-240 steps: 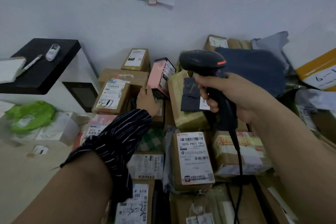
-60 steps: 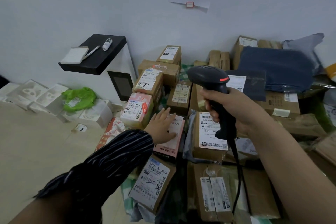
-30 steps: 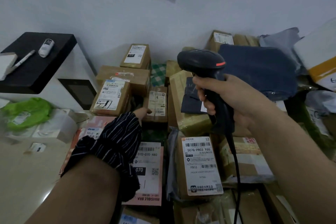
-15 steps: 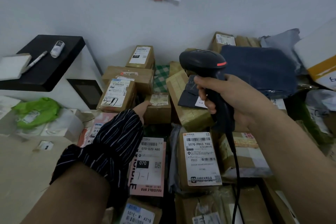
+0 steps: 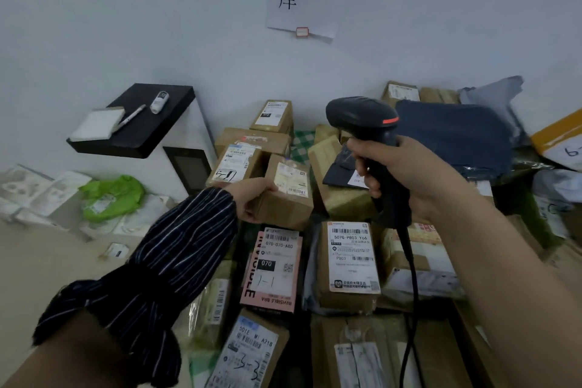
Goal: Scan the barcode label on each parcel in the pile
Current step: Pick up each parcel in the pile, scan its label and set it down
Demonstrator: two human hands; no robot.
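The small brown parcel (image 5: 285, 198) sits mid-pile and looks tilted, its white barcode label (image 5: 291, 178) facing up toward us. The left hand (image 5: 252, 198) grips its left end, thumb over the top edge and fingers curled beneath. The right hand (image 5: 409, 176) is wrapped tight round the handle of the black barcode scanner (image 5: 362, 118), whose head hangs just right of the parcel and above it. We cannot tell whether its nose is on the label.

We judge this the presenting step, with the label offered and the scan not yet made. Next, we reckon, the nose must come down square onto that label (it looks glossy, so glare may matter).

Just in front lie the pink box (image 5: 274, 264) and the parcel marked 507G-P803 (image 5: 349, 261). The scanner's cable (image 5: 409, 287) trails across the near parcels, where it could snag. A black-topped cabinet (image 5: 135, 126) stands at the left.
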